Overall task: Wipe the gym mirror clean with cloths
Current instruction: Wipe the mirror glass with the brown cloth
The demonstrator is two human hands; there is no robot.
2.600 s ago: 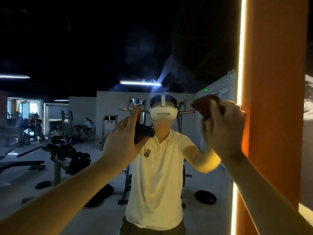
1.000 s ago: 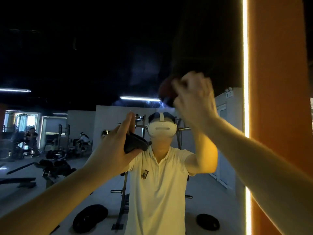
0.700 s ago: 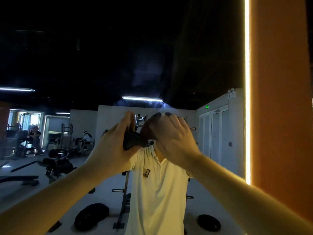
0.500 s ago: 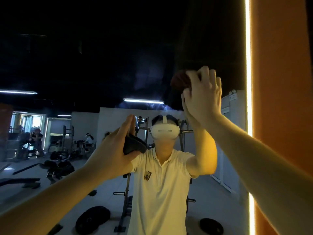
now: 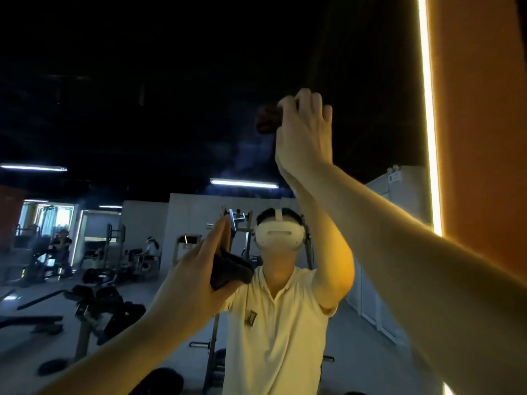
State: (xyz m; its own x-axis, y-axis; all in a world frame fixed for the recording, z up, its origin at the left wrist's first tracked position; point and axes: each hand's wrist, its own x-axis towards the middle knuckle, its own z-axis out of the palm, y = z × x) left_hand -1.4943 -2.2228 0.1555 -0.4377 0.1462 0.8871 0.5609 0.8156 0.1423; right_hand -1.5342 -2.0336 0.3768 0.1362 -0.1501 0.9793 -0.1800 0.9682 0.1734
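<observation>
Head view — upper pane being wiped, two cloths in use

Subject: one gym mirror (image 5: 171, 95), filling the view from the left edge to the lit strip and showing the room in reflection. Two cloths are counted. A reddish-brown cloth (image 5: 266, 121) is high on the glass, above the reflected headset; a dark cloth (image 5: 231, 270) is lower, at about chest height of the reflection.

Hands: two. The right hand (image 5: 303, 132) has its fingers curled over the bunched reddish-brown cloth and appears to hold it to the glass. The left hand (image 5: 194, 283) has its fingers stretched straight up, the thumb tucked under the dark cloth to pin it against the palm.

Assessment: the step in hand is the wipe of the upper part of the glass. The next move likely calls for steady pressure through the right palm and a stroke across or down — with the left cloth following over the lower part.

Surroundings: one vertical light strip (image 5: 427, 109), one orange panel (image 5: 484, 138) beside it, two ceiling tube lights in reflection.
</observation>
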